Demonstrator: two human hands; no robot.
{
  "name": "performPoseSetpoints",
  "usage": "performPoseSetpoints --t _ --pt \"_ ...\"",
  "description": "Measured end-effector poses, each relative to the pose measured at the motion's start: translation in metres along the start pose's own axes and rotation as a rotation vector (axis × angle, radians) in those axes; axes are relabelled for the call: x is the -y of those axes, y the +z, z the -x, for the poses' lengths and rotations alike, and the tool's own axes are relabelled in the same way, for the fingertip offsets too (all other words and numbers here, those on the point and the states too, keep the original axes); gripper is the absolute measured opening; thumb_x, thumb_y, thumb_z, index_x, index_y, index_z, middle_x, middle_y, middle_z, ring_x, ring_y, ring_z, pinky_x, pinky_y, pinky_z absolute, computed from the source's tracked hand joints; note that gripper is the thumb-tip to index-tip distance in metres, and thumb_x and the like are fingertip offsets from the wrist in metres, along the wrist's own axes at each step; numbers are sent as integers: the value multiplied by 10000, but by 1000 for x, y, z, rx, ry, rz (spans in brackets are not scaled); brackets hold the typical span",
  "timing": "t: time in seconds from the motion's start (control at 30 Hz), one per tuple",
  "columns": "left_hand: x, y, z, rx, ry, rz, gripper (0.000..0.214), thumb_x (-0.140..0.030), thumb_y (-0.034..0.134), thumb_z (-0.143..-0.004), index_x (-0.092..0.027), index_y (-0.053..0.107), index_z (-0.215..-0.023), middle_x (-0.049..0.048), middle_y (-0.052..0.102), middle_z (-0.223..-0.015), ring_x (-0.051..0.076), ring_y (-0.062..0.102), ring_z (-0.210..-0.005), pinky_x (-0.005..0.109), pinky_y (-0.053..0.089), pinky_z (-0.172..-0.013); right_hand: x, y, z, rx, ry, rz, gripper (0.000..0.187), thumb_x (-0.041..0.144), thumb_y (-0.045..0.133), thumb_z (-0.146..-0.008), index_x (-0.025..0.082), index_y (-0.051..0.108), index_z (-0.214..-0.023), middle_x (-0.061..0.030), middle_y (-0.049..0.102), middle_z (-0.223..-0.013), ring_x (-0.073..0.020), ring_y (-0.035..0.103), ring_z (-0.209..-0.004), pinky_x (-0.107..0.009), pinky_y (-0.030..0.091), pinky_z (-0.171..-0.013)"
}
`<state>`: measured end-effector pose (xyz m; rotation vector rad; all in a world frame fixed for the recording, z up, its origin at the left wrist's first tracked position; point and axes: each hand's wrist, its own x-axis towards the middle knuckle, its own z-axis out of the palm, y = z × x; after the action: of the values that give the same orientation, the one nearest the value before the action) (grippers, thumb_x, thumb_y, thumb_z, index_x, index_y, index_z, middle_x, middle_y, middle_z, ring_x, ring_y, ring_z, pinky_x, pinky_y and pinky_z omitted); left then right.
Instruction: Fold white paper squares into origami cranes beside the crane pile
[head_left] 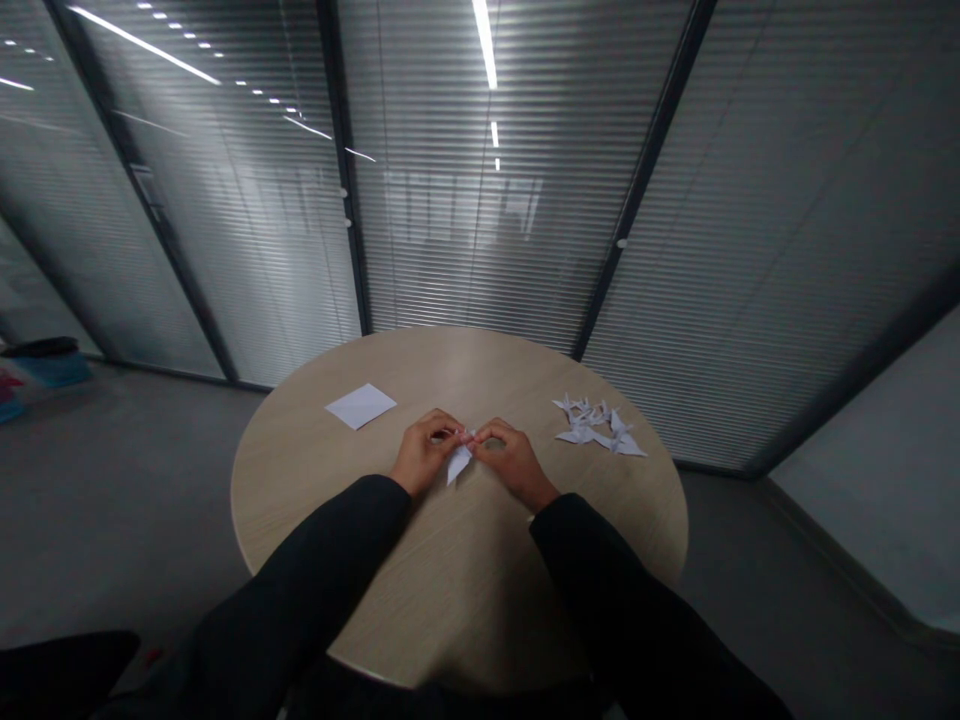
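A small piece of folded white paper [459, 463] is pinched between my two hands over the middle of the round table. My left hand [427, 450] grips it from the left with thumb and fingers together. From the right, my right hand [512, 458] pinches its upper part, the fingertips of both hands nearly meeting. One pointed flap hangs down toward me; the upper folds are hidden by my fingers. Off to the right lies a cluster of folded white paper cranes [600, 425]. A stack or sheet of flat white paper [361, 406] rests to the left.
The round wooden table [465, 360] stands close to a glass partition with blinds [480, 250]. A white wall [885, 470] is on the right. Blue bins or boxes [56, 368] sit on the floor at far left. A dark object [67, 665] is at lower left.
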<state>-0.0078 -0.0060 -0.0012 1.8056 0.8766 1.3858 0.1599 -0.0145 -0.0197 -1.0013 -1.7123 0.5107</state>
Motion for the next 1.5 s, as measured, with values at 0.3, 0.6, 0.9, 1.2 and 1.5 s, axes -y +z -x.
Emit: performPoseSetpoints --t 0.3,0.6,0.9,1.2,1.5 --pt "-5 -1 1 42 36 -6 162 -332 671 -725 -176 666 -679 58 605 -775 180 565 -770 298 449 -705 3 -2 0 48 -13 25 97 253 646 -745 211 619 -661 -7 602 -734 -167 590 -745 -307 443 -747" --pt "5 1 2 22 -40 12 160 -303 637 -711 -161 660 -642 41 594 -727 152 536 -689 264 388 -624 7 -3 1 117 5 20 81 192 633 -732 202 621 -653 0 609 -743 -160 584 -762 -299 430 -765" --pt "6 0 -1 -23 -149 8 415 -507 607 -730 -174 610 -482 13 550 -544 135 491 -549 266 377 -562 8 -4 1 193 65 -52 57 224 664 -723 191 665 -677 -3 630 -753 -160 598 -767 -300 434 -771" --pt "1 -10 -6 220 -277 308 454 -564 577 -763 -141 737 -720 96 701 -751 205 615 -753 317 444 -770 9 -6 0 291 205 -395 228 409 675 -746 183 656 -764 -19 656 -814 -176 614 -810 -312 457 -796" --pt "-3 -17 -7 383 -192 296 234 -383 739 -671 -171 738 -770 65 642 -861 182 583 -814 305 425 -756 11 -10 3 372 279 -461 294 459 658 -776 179 687 -860 -22 670 -832 -183 619 -808 -300 456 -770"
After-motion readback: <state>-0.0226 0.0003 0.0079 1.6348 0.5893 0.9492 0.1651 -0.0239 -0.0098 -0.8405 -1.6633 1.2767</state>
